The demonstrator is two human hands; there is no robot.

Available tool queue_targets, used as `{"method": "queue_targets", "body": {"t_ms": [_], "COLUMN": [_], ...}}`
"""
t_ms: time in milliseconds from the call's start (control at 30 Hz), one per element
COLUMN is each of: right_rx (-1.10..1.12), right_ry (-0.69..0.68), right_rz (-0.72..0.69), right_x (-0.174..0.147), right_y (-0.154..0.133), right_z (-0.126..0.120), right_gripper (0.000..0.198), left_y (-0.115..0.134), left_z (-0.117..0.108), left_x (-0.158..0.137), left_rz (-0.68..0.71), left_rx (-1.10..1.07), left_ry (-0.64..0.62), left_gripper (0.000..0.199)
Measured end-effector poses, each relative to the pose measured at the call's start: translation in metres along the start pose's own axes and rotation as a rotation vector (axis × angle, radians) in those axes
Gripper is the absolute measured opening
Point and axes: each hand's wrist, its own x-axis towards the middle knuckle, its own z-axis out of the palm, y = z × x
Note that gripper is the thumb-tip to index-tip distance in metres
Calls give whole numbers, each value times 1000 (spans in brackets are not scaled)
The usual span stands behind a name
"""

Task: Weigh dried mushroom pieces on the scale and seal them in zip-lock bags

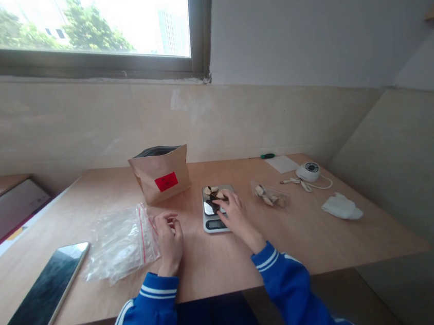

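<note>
A small kitchen scale [216, 224] with a mirror-like plate lies in the middle of the table. Several pale and dark dried pieces [211, 190], whose kind I cannot make out, rest on its plate. Reaching over the plate from the right, my right hand [235, 213] has thumb and fingers apart, the fingertips at the pieces; I see nothing gripped. My left hand [170, 240] rests on the table with fingers loosely bent and holds nothing visible. Beside it lies a stack of clear zip bags [123, 245] with a red seal line.
Behind stands an open brown paper pouch [164, 173] with a red label. To the right lie a filled clear bag [270, 196], a white round device [308, 172] with a cable, a crumpled white cloth or tissue [341, 207] and a paper sheet [282, 164]. A tablet [40, 295] lies front left.
</note>
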Motion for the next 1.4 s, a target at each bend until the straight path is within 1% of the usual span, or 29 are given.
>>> {"method": "queue_targets", "body": {"t_ms": [67,133,200,233,300,333,400,433,467,500,533,600,700,767,900,1100,1233,1333,1400], "right_rx": [-29,12,138,230,452,564,750,791,789,755,696,504,174,60,26,-71,-112,-124,-122], "right_ry": [-26,-21,32,70,141,175,208,185,164,165,171,231,357,402,408,351,322,321,325], "right_rz": [-22,-28,-3,33,170,280,551,662,724,742,732,671,581,542,510,441,426,421,427], "right_x": [7,11,7,1,-21,-34,-63,-77,-89,-99,-107,-116,-120,-120,-123,-125,-124,-124,-124], "right_y": [-8,-14,-15,-11,5,19,51,69,85,99,109,119,114,108,104,103,102,102,102], "right_z": [-1,-7,-19,-26,-40,-46,-52,-52,-51,-48,-45,-38,-30,-28,-29,-26,-25,-25,-25], "right_gripper": [25,17,13,13,20,25,38,44,49,51,50,49,51,49,38,29,26,25,26], "left_y": [1,2,2,2,2,2,3,3,3,3,3,3,1,0,-2,-2,-3,-4,0], "left_z": [0,0,0,-1,-1,-1,-1,0,0,1,1,1,-1,-2,-3,-7,-7,-5,-7], "left_x": [-1,-1,-1,-1,-1,-1,-1,-1,-1,-1,-1,-1,-3,-4,-7,-6,-7,-8,-1], "left_rz": [25,32,21,13,-4,-15,-38,-48,-54,-56,-54,-45,-64,-89,-105,-146,-161,-151,-125], "left_rx": [-1,-9,-16,-19,-23,-26,-31,-34,-37,-41,-43,-45,-35,-26,4,-3,-6,1,24], "left_ry": [-25,-33,-26,-21,-19,-22,-37,-50,-64,-76,-85,-86,-63,-61,-85,-108,-116,-92,-47], "left_gripper": [12,12,12,12,12,11,11,11,11,11,11,11,11,10,10,12,12,11,15]}}
